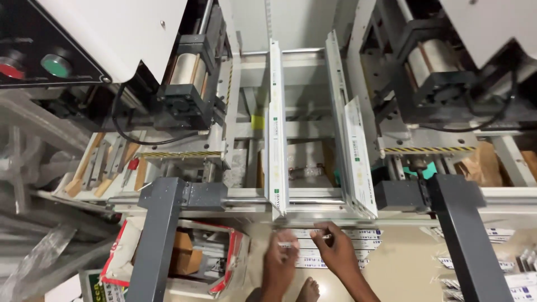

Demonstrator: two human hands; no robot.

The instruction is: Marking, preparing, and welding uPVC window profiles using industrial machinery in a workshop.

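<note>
Left hand and right hand low on a stack of white strips on the floor, under the machine's white rails. Fingers of both curled narrow, pinching strip edges. Red-trimmed sack just left.

light: bright, even overhead | shadows: soft | hands: motion-blurred | edges: wide-angle bend

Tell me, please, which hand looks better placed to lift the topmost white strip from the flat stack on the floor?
Probably the right hand: it lies across the stack of white strips, fingertips pinched at the top strip's end. The left hand only touches the stack's near end, lower down.
</note>
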